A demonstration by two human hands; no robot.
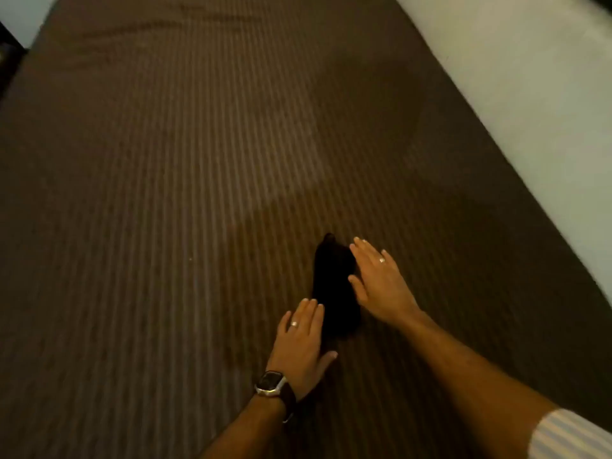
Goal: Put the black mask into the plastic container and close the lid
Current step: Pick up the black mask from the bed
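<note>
Left hand (303,339): lying flat with fingers stretched out and together, gripping nothing, its fingertips touching the near left edge of the black mask (334,289).
Right hand (377,279): spreading open and flat, palm down, holding nothing, its thumb side resting against the mask's right edge.
Black mask: lying as a dark folded shape on the brown striped bedcover (165,193), sitting between the two hands.
Wristwatch (271,383): sitting on the left wrist, on a dark strap.
Striped sleeve (569,437): showing at the right arm's lower edge.
Pale wall (530,77): running along the bedcover's right side.
</note>
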